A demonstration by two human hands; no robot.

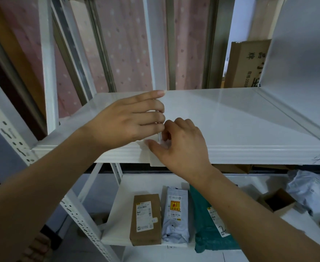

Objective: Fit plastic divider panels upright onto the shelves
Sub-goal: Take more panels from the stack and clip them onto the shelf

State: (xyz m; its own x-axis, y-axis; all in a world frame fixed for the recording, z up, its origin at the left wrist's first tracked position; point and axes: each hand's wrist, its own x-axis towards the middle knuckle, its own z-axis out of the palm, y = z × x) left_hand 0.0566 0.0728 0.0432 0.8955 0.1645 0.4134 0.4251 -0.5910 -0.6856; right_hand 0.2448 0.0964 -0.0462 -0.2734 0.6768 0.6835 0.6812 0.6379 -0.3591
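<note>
A thin white plastic divider panel (156,53) stands upright on the white top shelf (240,118), seen almost edge-on and running from the front lip toward the back. My left hand (129,121) lies flat against its left face, fingers stretched out with their tips at the panel's front edge. At the panel's lower front corner, my right hand (180,146) pinches it with thumb and fingers, just above a white tab (155,162) that hangs over the shelf's front lip. A second white panel (302,44) stands upright at the shelf's right end.
A perforated white rack post (13,135) slants down the left. On the lower shelf (117,214) lie a brown box (146,220), a grey mailer (175,214), a green bag (206,224) and more parcels to the right. A cardboard carton (246,63) stands behind the top shelf.
</note>
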